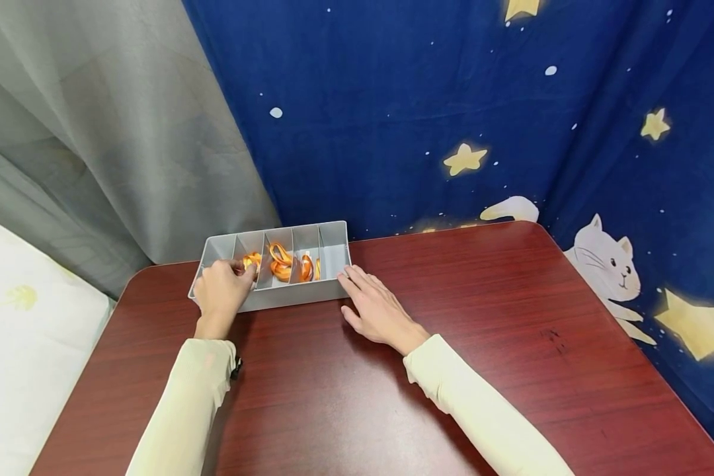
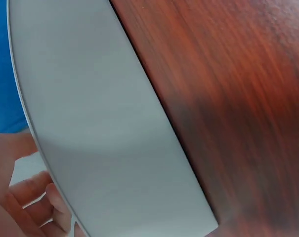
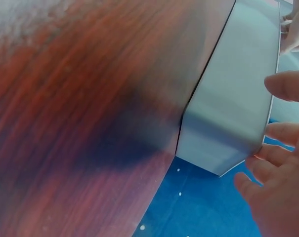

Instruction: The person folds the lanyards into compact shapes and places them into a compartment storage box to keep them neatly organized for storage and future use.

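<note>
A grey divided tray (image 1: 291, 295) stands near the back edge of the table. Small bundles of orange cord or ribbon lie in its middle compartments; the coiled one (image 1: 281, 268) in the central compartment shows most clearly. My left hand (image 1: 221, 291) reaches over the tray's front wall near its left end, fingers bent, and pinches an orange bundle (image 1: 252, 260) in the second compartment from the left. Those fingertips are partly hidden by the wall in the left wrist view. My right hand (image 1: 381, 311) rests its extended fingers at the tray's right front corner.
The dark red wooden table (image 1: 482, 317) extends in front and to the right of the tray. Behind it hang a grey curtain (image 1: 113, 119) and a blue starry curtain (image 1: 381, 119). White fabric (image 1: 30, 344) lies beyond the table's left edge.
</note>
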{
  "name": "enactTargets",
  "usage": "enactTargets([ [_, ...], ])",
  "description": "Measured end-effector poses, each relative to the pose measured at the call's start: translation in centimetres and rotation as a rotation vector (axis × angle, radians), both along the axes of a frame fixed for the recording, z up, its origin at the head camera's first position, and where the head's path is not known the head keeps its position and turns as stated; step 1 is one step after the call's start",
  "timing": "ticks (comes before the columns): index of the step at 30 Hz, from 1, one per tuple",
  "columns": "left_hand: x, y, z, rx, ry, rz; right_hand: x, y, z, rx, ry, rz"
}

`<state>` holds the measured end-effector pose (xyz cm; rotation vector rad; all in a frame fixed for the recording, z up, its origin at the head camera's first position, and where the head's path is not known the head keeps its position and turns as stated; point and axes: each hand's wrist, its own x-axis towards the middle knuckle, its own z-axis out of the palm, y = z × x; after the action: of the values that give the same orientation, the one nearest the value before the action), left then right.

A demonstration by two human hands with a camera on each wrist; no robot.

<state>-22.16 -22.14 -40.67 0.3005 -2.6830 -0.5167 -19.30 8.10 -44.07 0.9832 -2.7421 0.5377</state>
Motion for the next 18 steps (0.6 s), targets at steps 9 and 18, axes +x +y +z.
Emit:
enactTargets([
  [9, -0.1, 1.1, 0.1, 0.007, 0.329, -0.07, -0.7, 1.2, 1.3, -0.031, 0.042, -0.046],
  [18, -0.3, 1.6, 1.0, 0.006, 0.34, -0.157, -2.3, 4.4, 3.9, -0.055, 0.153, -0.178],
])
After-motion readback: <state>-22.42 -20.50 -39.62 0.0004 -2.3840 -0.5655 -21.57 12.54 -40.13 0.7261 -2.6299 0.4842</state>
